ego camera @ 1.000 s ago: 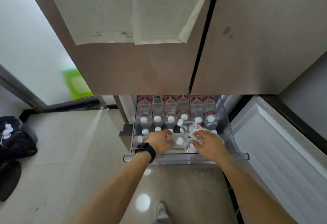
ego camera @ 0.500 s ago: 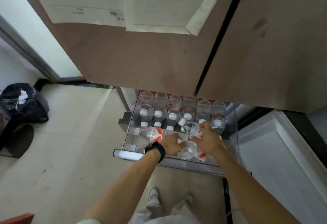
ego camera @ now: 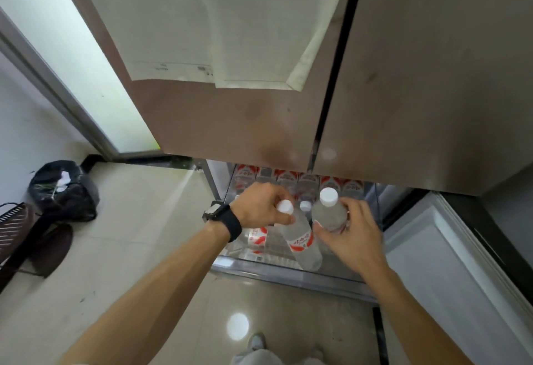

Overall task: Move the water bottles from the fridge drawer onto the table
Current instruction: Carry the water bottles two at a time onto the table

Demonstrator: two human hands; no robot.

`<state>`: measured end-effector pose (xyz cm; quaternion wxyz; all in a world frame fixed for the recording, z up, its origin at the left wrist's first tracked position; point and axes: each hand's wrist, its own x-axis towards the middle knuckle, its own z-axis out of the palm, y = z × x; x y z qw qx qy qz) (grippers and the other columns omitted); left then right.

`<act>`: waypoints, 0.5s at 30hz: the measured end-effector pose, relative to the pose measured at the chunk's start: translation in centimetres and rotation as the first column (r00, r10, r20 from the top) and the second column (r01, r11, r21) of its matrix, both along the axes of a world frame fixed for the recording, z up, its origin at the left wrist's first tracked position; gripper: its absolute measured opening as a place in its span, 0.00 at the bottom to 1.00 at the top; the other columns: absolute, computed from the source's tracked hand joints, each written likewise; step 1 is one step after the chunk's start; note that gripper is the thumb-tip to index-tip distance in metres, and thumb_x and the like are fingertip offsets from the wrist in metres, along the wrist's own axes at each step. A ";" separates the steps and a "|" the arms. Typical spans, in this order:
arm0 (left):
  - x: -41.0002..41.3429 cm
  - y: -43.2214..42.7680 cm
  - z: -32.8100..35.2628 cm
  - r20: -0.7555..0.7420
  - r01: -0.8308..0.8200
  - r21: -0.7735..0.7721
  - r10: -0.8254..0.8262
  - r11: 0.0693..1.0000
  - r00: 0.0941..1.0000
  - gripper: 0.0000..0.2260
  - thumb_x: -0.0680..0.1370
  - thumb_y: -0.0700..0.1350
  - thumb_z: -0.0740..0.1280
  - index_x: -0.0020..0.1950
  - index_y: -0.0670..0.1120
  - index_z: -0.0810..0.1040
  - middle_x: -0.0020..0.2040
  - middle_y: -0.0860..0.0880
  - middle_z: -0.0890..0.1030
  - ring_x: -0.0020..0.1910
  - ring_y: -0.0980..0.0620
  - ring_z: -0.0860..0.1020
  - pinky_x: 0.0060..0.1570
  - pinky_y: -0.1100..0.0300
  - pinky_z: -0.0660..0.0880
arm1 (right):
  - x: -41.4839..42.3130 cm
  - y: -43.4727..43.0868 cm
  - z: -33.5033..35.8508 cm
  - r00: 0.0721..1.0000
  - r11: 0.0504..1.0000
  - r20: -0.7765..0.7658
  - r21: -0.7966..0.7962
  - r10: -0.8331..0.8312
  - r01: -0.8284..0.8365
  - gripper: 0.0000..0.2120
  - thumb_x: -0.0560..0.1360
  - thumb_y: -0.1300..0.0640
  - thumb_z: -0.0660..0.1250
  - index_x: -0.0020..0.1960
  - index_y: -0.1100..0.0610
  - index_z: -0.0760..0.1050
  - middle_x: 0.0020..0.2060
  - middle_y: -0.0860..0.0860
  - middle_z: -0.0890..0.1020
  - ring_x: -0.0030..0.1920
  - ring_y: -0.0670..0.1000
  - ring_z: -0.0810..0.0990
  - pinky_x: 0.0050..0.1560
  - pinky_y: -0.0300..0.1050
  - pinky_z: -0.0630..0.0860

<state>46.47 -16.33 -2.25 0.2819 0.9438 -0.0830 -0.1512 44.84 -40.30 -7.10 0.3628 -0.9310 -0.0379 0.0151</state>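
Left hand (ego camera: 259,206) pinches the tilted bottle (ego camera: 301,239) by its neck, right hand (ego camera: 350,233) is wrapped round the upright bottle (ego camera: 328,216) just beside it. Both hang over the fridge drawer (ego camera: 288,274), with the row of bottles (ego camera: 285,177) behind the knuckles.

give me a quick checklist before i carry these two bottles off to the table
1. left hand grip on left bottle: ok, fingers curled round its neck under the cap.
2. right hand grip on right bottle: ok, wrapped round the body, cap up.
3. caps on: ok, a white one sits on each held bottle.
4. Held bottles clear of the drawer rim: cannot tell for the left bottle, its base hangs low over the front.
5. Space on the table: cannot tell, no table in view.
6. Drawer emptied: not ok, a row of bottles stands at the back.
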 end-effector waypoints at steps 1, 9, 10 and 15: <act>-0.1 0.5 0.7 0.007 0.010 0.001 -0.010 1.000 1.000 0.14 0.72 0.54 0.77 0.55 0.51 0.83 0.50 0.54 0.84 0.46 0.55 0.80 0.47 0.58 0.78 | -0.2 0.6 0.3 1.000 0.999 0.004 0.029 -0.022 0.021 0.36 0.64 0.39 0.79 0.66 0.46 0.69 0.59 0.45 0.71 0.57 0.50 0.74 0.55 0.50 0.75; -0.7 5.9 2.0 0.099 -0.001 0.078 -0.007 0.997 0.995 0.16 0.71 0.52 0.78 0.57 0.53 0.83 0.53 0.54 0.85 0.48 0.56 0.81 0.53 0.55 0.79 | -1.8 5.8 0.2 0.984 0.986 -0.108 0.072 -0.144 0.152 0.36 0.64 0.37 0.79 0.62 0.52 0.66 0.57 0.52 0.78 0.54 0.56 0.79 0.47 0.49 0.75; -0.8 6.3 1.9 0.101 -0.005 0.066 -0.002 0.998 0.995 0.16 0.71 0.51 0.78 0.57 0.53 0.83 0.53 0.55 0.85 0.49 0.55 0.81 0.53 0.55 0.79 | -2.2 6.5 0.0 0.983 0.988 -0.114 0.033 -0.144 0.148 0.37 0.64 0.36 0.78 0.61 0.52 0.64 0.57 0.52 0.78 0.53 0.56 0.79 0.46 0.48 0.74; -2.3 6.5 -0.8 0.012 -0.158 -0.243 0.166 0.957 0.986 0.19 0.72 0.44 0.75 0.62 0.53 0.78 0.55 0.56 0.81 0.54 0.55 0.79 0.57 0.55 0.78 | -3.8 9.5 -2.3 0.989 0.997 -0.127 -0.018 -0.072 0.071 0.40 0.58 0.32 0.79 0.56 0.45 0.58 0.53 0.45 0.72 0.53 0.49 0.74 0.46 0.48 0.76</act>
